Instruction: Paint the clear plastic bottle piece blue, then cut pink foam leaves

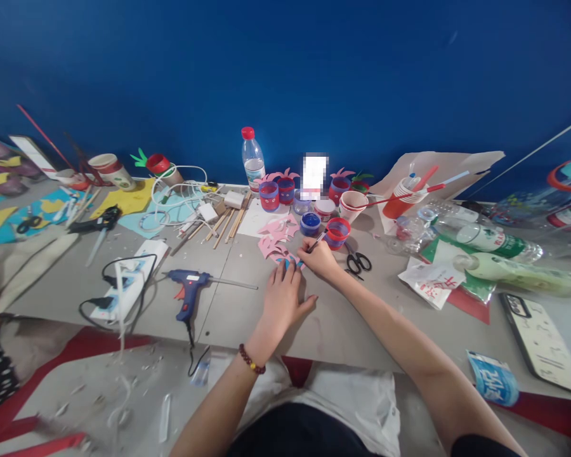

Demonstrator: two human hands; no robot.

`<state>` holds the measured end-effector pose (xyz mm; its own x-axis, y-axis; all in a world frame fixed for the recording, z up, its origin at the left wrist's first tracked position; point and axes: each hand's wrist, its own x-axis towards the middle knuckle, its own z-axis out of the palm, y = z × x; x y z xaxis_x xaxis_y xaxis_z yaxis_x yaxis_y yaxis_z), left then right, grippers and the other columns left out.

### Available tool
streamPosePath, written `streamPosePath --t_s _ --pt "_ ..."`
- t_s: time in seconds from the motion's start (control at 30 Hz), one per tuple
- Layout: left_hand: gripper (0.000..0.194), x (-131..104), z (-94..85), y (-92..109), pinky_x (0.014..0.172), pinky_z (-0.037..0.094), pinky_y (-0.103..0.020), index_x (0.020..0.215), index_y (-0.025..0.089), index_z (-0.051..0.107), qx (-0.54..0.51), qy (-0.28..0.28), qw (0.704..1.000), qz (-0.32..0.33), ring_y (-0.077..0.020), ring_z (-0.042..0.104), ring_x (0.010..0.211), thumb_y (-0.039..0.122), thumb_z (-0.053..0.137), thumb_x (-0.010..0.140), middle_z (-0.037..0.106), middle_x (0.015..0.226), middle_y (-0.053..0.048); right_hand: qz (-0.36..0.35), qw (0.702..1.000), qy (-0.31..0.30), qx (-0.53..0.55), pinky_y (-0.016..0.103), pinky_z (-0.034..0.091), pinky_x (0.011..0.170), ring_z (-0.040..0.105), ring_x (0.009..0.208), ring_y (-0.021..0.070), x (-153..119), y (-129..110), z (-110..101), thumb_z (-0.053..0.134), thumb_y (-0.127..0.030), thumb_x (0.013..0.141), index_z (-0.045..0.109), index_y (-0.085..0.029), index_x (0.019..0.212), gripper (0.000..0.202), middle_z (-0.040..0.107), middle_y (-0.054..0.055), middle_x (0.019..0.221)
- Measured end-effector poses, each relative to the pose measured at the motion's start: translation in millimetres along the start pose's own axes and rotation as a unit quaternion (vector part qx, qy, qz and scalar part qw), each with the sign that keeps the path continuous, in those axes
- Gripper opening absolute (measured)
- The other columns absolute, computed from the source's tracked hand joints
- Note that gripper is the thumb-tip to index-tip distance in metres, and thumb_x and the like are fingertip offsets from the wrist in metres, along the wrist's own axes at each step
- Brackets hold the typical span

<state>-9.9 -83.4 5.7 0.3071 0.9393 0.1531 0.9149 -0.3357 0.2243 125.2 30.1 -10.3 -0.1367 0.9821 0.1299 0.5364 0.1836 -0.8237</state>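
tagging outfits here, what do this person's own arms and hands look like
The left hand is ungloved, with a bracelet of round, dark reddish-brown beads and a yellow bead at the wrist. The right hand is ungloved too, its wrist unadorned. A black sleeve shows on that side by the picture's bottom edge.

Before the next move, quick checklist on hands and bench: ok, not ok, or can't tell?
1. Left hand at the pink paper cutouts: ok, over their near edge.
2. Right hand gripping the pen: ok.
3. Pen tip touching paper: cannot tell, too small.
4. Room around right hand: not ok, I'd say; red-and-blue cup sits right beside it.
5. Scissors apart from both hands: ok.
6. Glue gun cool: cannot tell.
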Motion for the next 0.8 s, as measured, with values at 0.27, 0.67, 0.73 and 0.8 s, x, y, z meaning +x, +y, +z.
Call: streamPosePath --t_s 0.27,0.67,0.73,0.8 --pt "0.067 0.3 -1.3 0.6 0.111 0.040 -0.054 0.140 0.010 0.051 0.003 -0.007 1.000 -0.008 -0.0397 0.041 0.142 0.049 0.063 0.088 0.051 0.150 -0.021 0.011 1.000 0.008 0.001 0.025 0.029 0.053 0.033 0.054 0.0109 -0.6 -1.8 -0.9 0.055 -0.027 0.066 0.037 -0.023 0.057 0.021 0.035 -0.007 0.051" --pt "0.066 1.1 -4.0 2.0 0.112 0.039 -0.053 0.141 0.011 0.051 -0.004 -0.016 1.000 -0.012 -0.0393 0.041 0.143 0.048 0.063 0.088 0.049 0.152 -0.020 0.021 0.999 0.021 0.012 0.026 0.029 0.054 0.034 0.055 0.0115 -0.3 -0.1 -5.6 0.052 -0.029 0.064 0.036 -0.024 0.057 0.018 0.036 -0.006 0.051" --pt "0.066 1.2 -4.0 1.7 0.112 0.040 -0.053 0.141 0.011 0.051 -0.003 -0.014 1.000 -0.009 -0.0396 0.042 0.143 0.049 0.063 0.088 0.049 0.152 -0.020 0.021 0.999 0.022 0.012 0.026 0.030 0.054 0.034 0.054 0.0115 -0.7 -0.4 -6.1 0.052 -0.029 0.064 0.037 -0.024 0.057 0.017 0.036 -0.006 0.051" --pt "0.067 1.1 -3.5 1.5 0.112 0.040 -0.052 0.140 0.010 0.051 -0.002 -0.013 1.000 -0.008 -0.0396 0.042 0.142 0.049 0.064 0.087 0.050 0.152 -0.020 0.021 0.999 0.024 0.013 0.026 0.030 0.054 0.034 0.054 0.0115 -1.1 -0.9 -6.7 0.052 -0.029 0.064 0.036 -0.024 0.057 0.017 0.036 -0.006 0.051"
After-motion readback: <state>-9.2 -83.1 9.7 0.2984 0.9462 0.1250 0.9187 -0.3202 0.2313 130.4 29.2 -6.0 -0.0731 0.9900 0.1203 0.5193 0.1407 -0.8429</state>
